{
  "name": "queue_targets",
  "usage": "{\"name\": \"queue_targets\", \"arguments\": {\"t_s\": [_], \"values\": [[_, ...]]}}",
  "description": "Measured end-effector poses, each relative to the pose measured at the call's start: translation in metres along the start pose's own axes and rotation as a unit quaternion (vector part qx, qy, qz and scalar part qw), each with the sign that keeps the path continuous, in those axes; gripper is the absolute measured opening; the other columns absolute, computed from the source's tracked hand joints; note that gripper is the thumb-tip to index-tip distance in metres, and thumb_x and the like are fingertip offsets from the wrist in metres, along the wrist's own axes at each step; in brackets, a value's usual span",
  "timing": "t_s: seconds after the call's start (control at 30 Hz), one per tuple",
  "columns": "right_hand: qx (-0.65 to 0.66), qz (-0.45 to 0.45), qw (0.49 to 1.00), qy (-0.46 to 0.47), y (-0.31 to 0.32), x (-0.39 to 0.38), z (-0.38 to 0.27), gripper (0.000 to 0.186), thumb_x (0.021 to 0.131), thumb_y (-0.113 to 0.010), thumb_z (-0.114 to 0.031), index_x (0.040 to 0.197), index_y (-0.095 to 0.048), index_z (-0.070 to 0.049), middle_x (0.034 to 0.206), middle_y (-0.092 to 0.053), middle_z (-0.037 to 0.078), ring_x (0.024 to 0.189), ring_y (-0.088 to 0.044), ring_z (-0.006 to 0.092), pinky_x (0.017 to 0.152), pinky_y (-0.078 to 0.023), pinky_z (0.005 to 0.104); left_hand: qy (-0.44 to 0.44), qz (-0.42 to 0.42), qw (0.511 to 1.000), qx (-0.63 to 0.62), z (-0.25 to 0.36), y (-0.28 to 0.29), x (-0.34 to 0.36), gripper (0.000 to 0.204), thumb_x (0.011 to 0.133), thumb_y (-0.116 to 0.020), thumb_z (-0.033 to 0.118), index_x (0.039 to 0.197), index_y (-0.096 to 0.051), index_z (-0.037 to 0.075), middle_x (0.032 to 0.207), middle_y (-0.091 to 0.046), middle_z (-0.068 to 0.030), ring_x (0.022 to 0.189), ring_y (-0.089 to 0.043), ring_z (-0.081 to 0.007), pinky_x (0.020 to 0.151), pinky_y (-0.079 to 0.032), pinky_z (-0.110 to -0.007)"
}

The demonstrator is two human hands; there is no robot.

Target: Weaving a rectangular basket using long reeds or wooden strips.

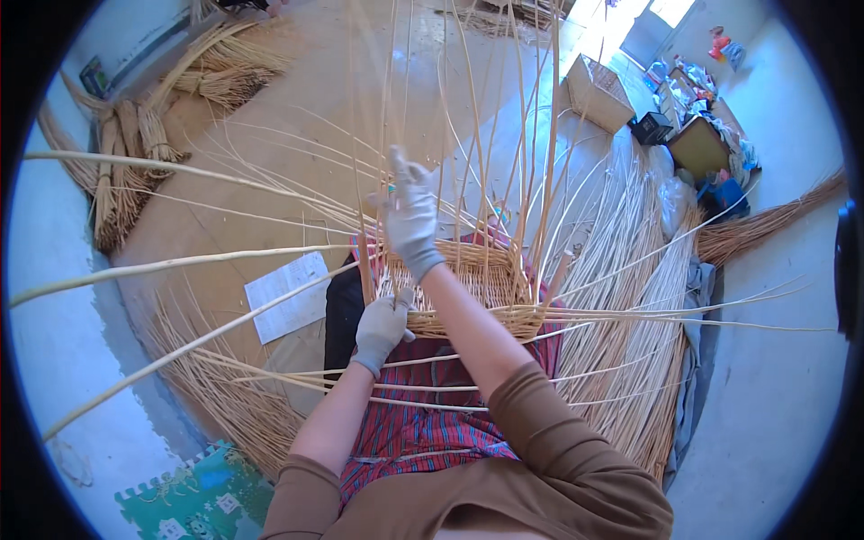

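Note:
A partly woven wicker basket [463, 270] rests over my lap, with long willow rods standing up from its far side and others fanning out left and right. Wearing a pale work glove, my left hand [382, 329] is closed on the basket's near left corner, thumb on the rim. My right hand [410, 211], also gloved, is raised above the basket's left side among the upright rods. Its fingers look closed around a willow rod [385, 117], which is smeared by motion; the exact grip is partly hidden. Thick pale rods [171, 261] stick out far to the left.
Loose willow rods [621, 360] lie in a broad heap on my right, with more [238, 396] at the lower left. Tied bundles [130, 180] lean at the left wall. A paper sheet [286, 297] lies on the floor. Boxes [601, 94] and bags stand at the far right.

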State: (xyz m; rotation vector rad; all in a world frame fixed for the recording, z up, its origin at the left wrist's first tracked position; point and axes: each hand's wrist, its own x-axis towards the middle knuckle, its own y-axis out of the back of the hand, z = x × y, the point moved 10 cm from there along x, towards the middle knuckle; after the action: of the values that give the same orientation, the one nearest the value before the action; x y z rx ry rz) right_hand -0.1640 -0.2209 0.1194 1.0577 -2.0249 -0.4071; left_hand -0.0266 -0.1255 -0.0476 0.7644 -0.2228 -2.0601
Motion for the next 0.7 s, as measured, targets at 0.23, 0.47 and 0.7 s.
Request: {"name": "queue_targets", "arguments": {"t_s": [0.23,0.47,0.7], "values": [[0.353,0.094,0.923,-0.120,0.029,-0.062,0.053,0.068,0.103,-0.056,-0.025,0.164,-0.028,-0.014,0.155,-0.046,0.010,0.111,-0.059,0.0166,0.095,-0.053,0.0355,-0.083,0.007,0.994,0.077,-0.003,-0.011,0.011,0.028,0.102,-0.056,0.023,0.105,-0.074,0.002,0.091,-0.078,-0.0179,0.070,-0.077,-0.0294,0.073,-0.063,-0.040],[0.257,0.159,0.950,-0.079,0.138,-0.179,0.066,0.016,0.102,-0.059,-0.019,0.114,-0.062,-0.008,0.091,-0.058,0.004,0.080,-0.061,0.0152,0.078,-0.058,0.0388,0.004,-0.043,0.999,-0.032,-0.001,-0.007,0.002,0.052,0.098,-0.065,0.057,0.098,-0.074,0.005,0.075,-0.076,-0.0119,0.060,-0.074,-0.0214,0.066,-0.059,-0.036],[0.448,0.201,0.837,-0.242,0.139,-0.239,0.118,0.046,0.110,-0.048,-0.051,0.087,-0.045,-0.012,0.066,-0.038,-0.001,0.058,-0.041,0.0123,0.062,-0.049,0.0368,-0.047,0.026,0.992,0.118,0.027,0.009,-0.005,0.072,0.091,-0.059,0.078,0.091,-0.075,0.008,0.074,-0.076,-0.0126,0.073,-0.076,-0.0258,0.071,-0.058,-0.037]]}}
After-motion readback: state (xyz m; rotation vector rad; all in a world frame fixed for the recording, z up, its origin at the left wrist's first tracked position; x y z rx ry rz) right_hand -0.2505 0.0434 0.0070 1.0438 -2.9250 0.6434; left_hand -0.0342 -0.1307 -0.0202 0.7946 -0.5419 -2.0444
